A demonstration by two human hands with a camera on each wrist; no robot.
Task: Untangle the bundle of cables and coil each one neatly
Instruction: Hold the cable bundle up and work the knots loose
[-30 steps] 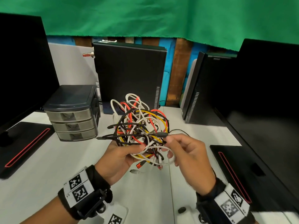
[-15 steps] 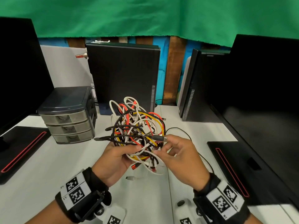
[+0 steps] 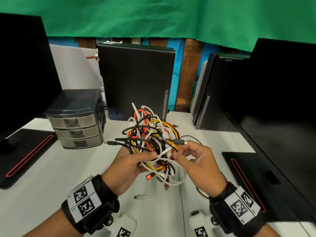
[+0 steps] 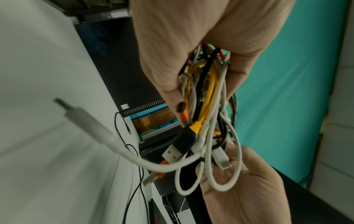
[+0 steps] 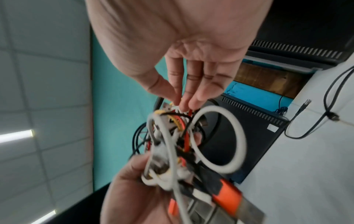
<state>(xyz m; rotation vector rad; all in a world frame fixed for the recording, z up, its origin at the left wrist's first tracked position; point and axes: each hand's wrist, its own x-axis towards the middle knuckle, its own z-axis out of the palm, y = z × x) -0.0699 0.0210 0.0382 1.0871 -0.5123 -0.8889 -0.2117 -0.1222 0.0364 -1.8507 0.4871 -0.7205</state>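
A tangled bundle of cables [image 3: 150, 134], white, black, red and yellow, is held above the white table. My left hand [image 3: 145, 157] grips its lower left part, thumb across the strands. My right hand [image 3: 176, 154] pinches a white cable [image 3: 164, 152] at the bundle's right side. A grey plug [image 3: 179, 141] lies over that hand's index finger. In the left wrist view my left hand [image 4: 191, 45] closes round the bundle [image 4: 208, 91], and a black USB plug [image 4: 180, 145] hangs below. In the right wrist view my right fingertips [image 5: 184, 104] nip white strands above a white loop [image 5: 220, 139].
A grey drawer unit [image 3: 77, 120] stands at the left and two black computer towers [image 3: 136, 79] [image 3: 213, 93] at the back. Monitors [image 3: 22, 65] [image 3: 282, 100] flank the table [image 3: 51, 177] with their bases [image 3: 25, 151] [image 3: 256, 177]. A thin black cable [image 3: 193, 137] lies behind my right hand.
The bundle has turned in my left hand and its loops stand differently. My right fingertips have shifted from the grey-plug cable down to a white strand.
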